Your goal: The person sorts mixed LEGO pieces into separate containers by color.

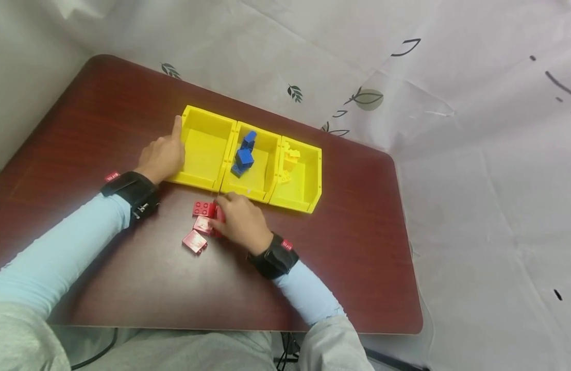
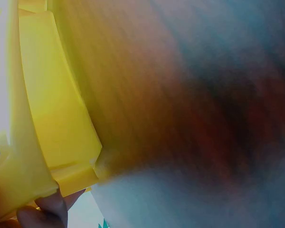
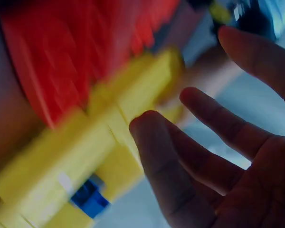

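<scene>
In the head view, a person is sitting at a reddish-brown counter. The left hand is touching the left end of three yellow bins standing in a row, with one finger lying straight along the wall. The right hand is reaching over red bricks, which are lying close together on the counter, on the person's side of the bins. One is showing its studs upward, the one nearest the person is lying with its studs to the side, and another is partly hiding beneath the hand. Blue bricks are sitting in the middle bin, yellow bricks in the right one. A leaf-printed cloth is hanging behind.

In the left wrist view, fingers are meeting a bin's edge at the lower left; whether this grip is curling round the wall or merely resting there, one cannot tell.

In the right wrist view, the fingers are spreading, with gaps between them, and the grip is holding nothing. Blurred red bricks are appearing apart from the fingertips; the bins are standing beyond.
</scene>
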Tool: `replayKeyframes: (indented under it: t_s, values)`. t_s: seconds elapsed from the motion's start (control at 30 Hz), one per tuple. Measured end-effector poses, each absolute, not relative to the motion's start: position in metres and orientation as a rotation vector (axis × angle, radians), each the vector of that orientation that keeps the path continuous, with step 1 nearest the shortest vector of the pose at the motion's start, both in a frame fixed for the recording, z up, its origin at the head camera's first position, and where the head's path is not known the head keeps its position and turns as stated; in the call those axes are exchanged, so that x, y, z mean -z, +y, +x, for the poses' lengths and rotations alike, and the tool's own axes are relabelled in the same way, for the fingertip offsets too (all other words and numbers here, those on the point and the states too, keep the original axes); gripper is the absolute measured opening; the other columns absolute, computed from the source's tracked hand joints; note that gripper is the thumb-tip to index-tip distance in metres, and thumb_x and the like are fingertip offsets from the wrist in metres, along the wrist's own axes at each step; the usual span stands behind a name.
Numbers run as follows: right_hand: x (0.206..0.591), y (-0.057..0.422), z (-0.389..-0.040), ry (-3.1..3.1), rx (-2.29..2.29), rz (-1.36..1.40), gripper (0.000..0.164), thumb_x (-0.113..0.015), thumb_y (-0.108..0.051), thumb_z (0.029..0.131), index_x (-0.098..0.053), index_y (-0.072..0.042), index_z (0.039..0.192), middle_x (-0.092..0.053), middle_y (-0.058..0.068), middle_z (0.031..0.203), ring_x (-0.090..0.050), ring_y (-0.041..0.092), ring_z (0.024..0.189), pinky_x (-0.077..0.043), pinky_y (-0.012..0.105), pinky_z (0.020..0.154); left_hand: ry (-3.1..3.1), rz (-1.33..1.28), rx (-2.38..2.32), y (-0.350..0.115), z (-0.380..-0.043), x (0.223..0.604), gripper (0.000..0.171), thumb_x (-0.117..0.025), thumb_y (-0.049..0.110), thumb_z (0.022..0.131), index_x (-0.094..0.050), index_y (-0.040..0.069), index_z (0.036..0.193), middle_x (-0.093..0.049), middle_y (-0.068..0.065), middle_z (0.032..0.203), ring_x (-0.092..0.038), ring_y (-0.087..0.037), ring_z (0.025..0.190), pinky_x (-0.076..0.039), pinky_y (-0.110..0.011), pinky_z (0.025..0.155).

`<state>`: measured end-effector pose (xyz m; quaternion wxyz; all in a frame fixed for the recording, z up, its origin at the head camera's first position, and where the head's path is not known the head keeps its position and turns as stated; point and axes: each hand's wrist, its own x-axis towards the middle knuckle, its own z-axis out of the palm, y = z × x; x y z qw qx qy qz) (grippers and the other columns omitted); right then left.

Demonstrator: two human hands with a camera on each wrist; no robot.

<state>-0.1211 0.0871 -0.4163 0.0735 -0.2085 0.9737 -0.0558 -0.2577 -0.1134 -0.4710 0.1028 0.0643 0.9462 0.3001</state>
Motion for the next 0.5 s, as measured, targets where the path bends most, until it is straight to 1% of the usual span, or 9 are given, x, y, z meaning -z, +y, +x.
replayKeyframes:
  t_s: [0.07, 0.13, 0.2, 0.3, 0.4, 0.5]
  values:
    - [0.426, 0.087, -0.112, 2.899, 0.078, -0.653, 0.054, -0.074, -0.042, 0.085, -0.063, -0.014, 0.13, -0.065, 0.004, 0.123, -0.062, 0.017, 0.103, -0.055, 0.027, 0.084, 2.802, 0.198, -0.879, -0.114, -0.258, 0.471, 0.076, -0.037, 0.027, 0.103, 0.019, 0.027, 0.155, -0.048, -0.017, 0.088, -0.05, -0.03, 0.065, -0.044, -0.042, 0.069]
    - [0.435, 0.088, -0.107, 2.884, 0.006, -0.662, 0.057, -0.075, -0.043, 0.085, -0.062, -0.016, 0.133, -0.06, 0.005, 0.134, -0.058, 0.019, 0.115, -0.055, 0.03, 0.089, 2.806, 0.199, -0.872, -0.113, -0.258, 0.471, 0.077, -0.038, 0.026, 0.103, 0.02, 0.026, 0.155, -0.048, -0.017, 0.088, -0.05, -0.03, 0.065, -0.044, -0.042, 0.069]
    - [0.441, 0.089, -0.104, 2.878, -0.026, -0.654, 0.056, -0.075, -0.041, 0.085, -0.061, -0.017, 0.134, -0.057, 0.005, 0.139, -0.056, 0.02, 0.119, -0.055, 0.031, 0.088, 2.798, 0.185, -0.875, -0.113, -0.259, 0.47, 0.076, -0.036, 0.027, 0.103, 0.02, 0.027, 0.155, -0.049, -0.017, 0.088, -0.05, -0.03, 0.065, -0.044, -0.042, 0.069]
    - [0.448, 0.092, -0.102, 2.884, -0.04, -0.65, 0.056, -0.075, -0.039, 0.085, -0.06, -0.017, 0.135, -0.054, 0.005, 0.139, -0.056, 0.019, 0.116, -0.056, 0.03, 0.084, 2.787, 0.169, -0.873, -0.113, -0.26, 0.471, 0.075, -0.035, 0.029, 0.104, 0.021, 0.029, 0.154, -0.049, -0.017, 0.089, -0.051, -0.03, 0.065, -0.044, -0.042, 0.069]
    - [0.451, 0.094, -0.1, 2.881, -0.027, -0.64, 0.059, -0.076, -0.039, 0.084, -0.059, -0.016, 0.135, -0.053, 0.005, 0.134, -0.056, 0.017, 0.11, -0.057, 0.029, 0.082, 2.788, 0.168, -0.863, -0.113, -0.26, 0.472, 0.075, -0.035, 0.029, 0.104, 0.021, 0.029, 0.154, -0.049, -0.017, 0.089, -0.051, -0.03, 0.065, -0.044, -0.042, 0.069]
    - [0.451, 0.094, -0.097, 2.856, -0.026, -0.637, 0.061, -0.077, -0.042, 0.082, -0.058, -0.016, 0.134, -0.053, 0.006, 0.129, -0.056, 0.016, 0.102, -0.056, 0.028, 0.083, 2.782, 0.157, -0.863, -0.113, -0.26, 0.471, 0.073, -0.033, 0.03, 0.104, 0.02, 0.028, 0.155, -0.049, -0.017, 0.089, -0.051, -0.03, 0.065, -0.044, -0.042, 0.069]
